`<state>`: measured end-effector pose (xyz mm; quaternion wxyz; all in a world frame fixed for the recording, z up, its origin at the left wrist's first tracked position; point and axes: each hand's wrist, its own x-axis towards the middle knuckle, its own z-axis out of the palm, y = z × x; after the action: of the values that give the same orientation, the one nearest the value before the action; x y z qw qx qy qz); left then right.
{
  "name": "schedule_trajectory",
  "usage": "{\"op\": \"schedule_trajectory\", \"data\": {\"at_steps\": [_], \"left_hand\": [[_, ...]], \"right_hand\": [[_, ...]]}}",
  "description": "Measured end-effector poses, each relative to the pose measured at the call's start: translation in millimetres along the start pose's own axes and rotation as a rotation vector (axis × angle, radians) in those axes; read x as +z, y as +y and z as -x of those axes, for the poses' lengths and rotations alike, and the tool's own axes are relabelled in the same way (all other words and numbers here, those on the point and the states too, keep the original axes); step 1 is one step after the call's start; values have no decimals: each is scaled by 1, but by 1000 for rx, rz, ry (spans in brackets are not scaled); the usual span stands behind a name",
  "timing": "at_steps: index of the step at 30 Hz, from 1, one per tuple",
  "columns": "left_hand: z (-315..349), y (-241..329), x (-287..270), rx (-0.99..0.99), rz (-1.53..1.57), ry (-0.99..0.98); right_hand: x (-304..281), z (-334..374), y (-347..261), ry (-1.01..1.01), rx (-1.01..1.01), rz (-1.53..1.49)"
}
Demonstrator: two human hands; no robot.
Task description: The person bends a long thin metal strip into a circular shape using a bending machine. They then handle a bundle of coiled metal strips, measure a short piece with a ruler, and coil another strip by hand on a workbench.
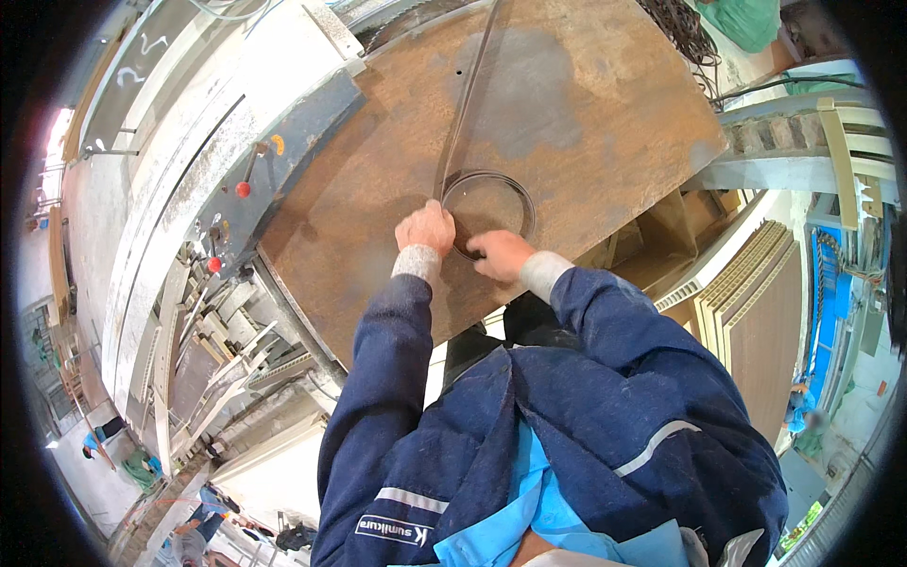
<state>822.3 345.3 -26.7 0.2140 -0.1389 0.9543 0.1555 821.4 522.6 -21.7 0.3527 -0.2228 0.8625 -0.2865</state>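
A thin, dark, flat band (459, 123) runs from the far edge of a rusty brown metal tabletop (605, 123) toward me. Near my hands it is wound into a round coil (531, 210) of several turns. My left hand (425, 230) is closed around the band at the coil's left side. At the coil's near edge is my right hand (501, 255), its fingers curled in a pinch against the rim. Its fingertips are partly hidden, but the coil's edge appears to lie between them.
Left of the table stands a grey machine panel with two red-knobbed levers (243, 189). Scrap strips (236, 331) pile up below it. Stacked ribbed boards (746, 293) stand at the right. A dark tangle of cord or wire (688, 38) hangs at the far right corner. Other people are in the distance.
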Motion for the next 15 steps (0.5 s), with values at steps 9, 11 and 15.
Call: {"op": "schedule_trajectory", "data": {"at_steps": [9,11,15], "left_hand": [[83,14,32,-149,396,-167],[73,7,17,-291,553,79],[19,22,-4,-72,179,209]], "right_hand": [[9,-34,-13,216,226,72],[20,-19,-3,265,15,233],[30,11,8,277,-222,431]]}}
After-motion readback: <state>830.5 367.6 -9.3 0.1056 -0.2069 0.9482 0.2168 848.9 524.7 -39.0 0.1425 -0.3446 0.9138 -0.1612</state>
